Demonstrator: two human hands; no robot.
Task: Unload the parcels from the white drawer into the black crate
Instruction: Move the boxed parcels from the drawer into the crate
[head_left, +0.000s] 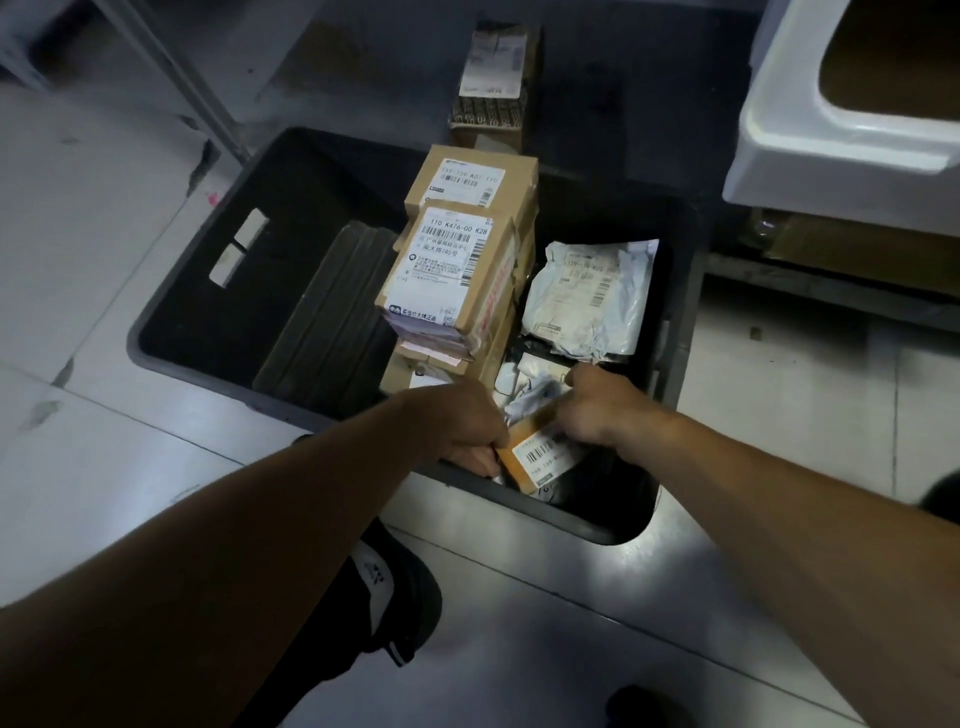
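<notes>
Both hands, L (457, 426) & R (597, 410), gripping small orange parcel (540, 454) betw. them, inside black crate (171, 312)

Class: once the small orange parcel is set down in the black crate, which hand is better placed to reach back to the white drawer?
Probably the right hand: the white drawer sits on its side, beyond the black crate.

Head view, steeply downward, close.

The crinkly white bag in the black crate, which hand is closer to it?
Right. The right hand is just below the white bag, at the small orange parcel. The left hand is farther, down and left of the bag, gripping that parcel's other end.
</notes>
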